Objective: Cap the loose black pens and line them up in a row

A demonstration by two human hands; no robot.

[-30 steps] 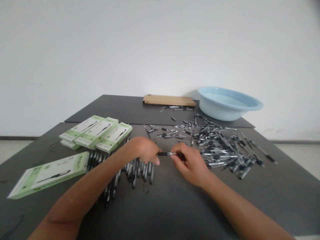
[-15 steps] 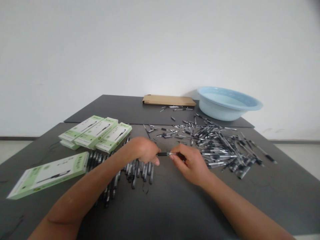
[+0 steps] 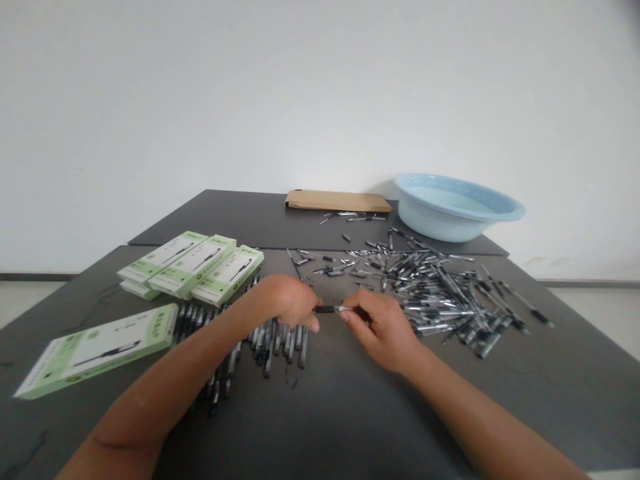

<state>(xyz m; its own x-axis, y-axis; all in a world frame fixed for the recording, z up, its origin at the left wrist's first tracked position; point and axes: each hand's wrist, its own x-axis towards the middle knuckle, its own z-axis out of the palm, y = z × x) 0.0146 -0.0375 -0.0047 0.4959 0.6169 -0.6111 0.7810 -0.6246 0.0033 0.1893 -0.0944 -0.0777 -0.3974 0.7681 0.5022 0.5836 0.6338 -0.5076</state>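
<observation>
Stretching crosswise, the pen [image 3: 327,309], pale part [image 3: 342,309] rightward, is pinched by left hand [image 3: 296,303] and right hand [image 3: 385,328].

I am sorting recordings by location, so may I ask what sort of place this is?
Probably a simple indoor workroom, perhaps a small workshop: a dark tabletop stands before a plain white wall, bearing a heap of pens and pen parts and green-and-white boxes.

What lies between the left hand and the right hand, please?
In the head view, a pen, mostly black where it shows, spans the gap from the left hand to the right hand.
</observation>
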